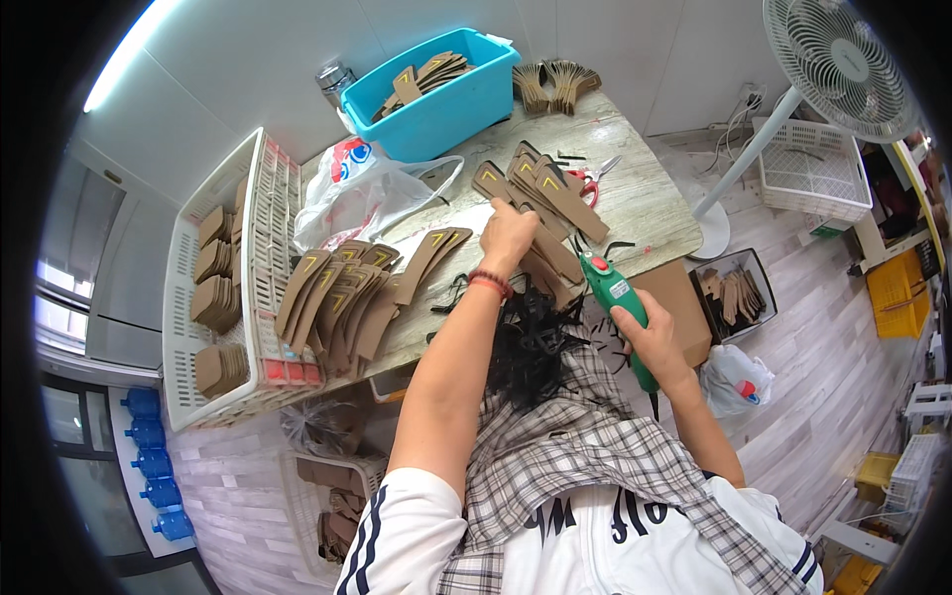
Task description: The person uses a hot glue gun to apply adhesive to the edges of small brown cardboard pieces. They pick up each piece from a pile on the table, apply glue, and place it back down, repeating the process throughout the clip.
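Note:
My right hand (654,332) is wrapped round a green electric cutter (620,297) with a red button, its tip pointing at the table's near edge. My left hand (507,236) has its fingers closed on a brown strip-shaped piece (558,254), close to the cutter's tip; the fingertips are partly hidden. Just beyond lies a fanned pile of brown pieces (567,200) with yellow chevron marks. More such pieces (337,297) lean in a fanned stack left of my left forearm. Black strip scraps (531,342) are heaped at the table edge and on my plaid apron (555,436).
Red-handled scissors (592,188) lie right of the pile. A blue bin (436,114), a white plastic bag (347,198) and a white crate (260,188) with brown stacks stand around the table. At right are a standing fan (843,61) and a dark box (759,273) of brown pieces.

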`<state>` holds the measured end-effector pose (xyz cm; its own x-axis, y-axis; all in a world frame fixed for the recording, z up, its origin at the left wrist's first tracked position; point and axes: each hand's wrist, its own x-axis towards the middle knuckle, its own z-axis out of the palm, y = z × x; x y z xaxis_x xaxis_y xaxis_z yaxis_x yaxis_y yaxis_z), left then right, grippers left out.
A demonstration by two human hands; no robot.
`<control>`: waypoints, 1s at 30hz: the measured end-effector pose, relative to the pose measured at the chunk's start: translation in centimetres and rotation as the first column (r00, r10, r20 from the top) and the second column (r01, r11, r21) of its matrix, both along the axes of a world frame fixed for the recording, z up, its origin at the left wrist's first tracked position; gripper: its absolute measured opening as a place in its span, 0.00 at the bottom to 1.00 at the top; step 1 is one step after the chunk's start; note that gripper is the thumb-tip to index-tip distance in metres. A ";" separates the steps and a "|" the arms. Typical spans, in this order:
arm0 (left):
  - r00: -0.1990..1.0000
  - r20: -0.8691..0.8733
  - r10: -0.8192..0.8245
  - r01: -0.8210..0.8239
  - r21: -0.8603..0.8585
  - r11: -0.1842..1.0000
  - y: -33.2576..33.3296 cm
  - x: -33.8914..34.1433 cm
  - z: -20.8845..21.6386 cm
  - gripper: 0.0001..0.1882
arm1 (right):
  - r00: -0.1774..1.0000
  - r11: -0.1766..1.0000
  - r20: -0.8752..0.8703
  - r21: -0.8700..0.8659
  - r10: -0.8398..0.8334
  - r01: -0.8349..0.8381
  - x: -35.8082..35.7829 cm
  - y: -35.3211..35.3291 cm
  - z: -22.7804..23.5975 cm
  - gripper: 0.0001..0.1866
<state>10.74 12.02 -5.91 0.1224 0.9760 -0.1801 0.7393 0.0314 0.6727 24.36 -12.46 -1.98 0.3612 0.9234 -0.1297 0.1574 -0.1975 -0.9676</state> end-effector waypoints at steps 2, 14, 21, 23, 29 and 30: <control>0.999 0.027 0.044 -0.048 0.189 0.981 -0.3 -2.4 -2.3 0.19 | 1.000 1.000 0.029 0.005 0.004 -0.004 -0.2 0.4 0.3 0.23; 0.116 0.964 0.237 -0.222 -0.208 0.953 -7.1 -5.9 3.0 0.03 | 0.978 0.988 0.172 0.076 0.122 -0.136 -4.2 3.1 2.4 0.24; 0.002 0.960 0.279 -0.217 -0.272 0.938 -8.1 -5.0 4.5 0.03 | 0.974 0.983 0.180 0.091 0.139 -0.158 -4.4 3.4 3.4 0.21; -0.016 0.958 0.287 -0.221 -0.283 0.933 -8.2 -4.7 4.5 0.04 | 0.971 0.981 0.180 0.082 0.156 -0.173 -4.4 3.4 3.5 0.21; -0.013 0.952 0.307 -0.161 -0.305 0.939 -8.9 -4.4 4.5 0.04 | 0.984 0.988 0.133 0.079 0.120 -0.131 -4.6 3.5 3.3 0.21; -0.005 0.948 0.320 -0.147 -0.317 0.937 -9.2 -4.3 4.8 0.04 | 0.985 0.989 0.133 0.089 0.110 -0.122 -4.7 3.5 3.3 0.21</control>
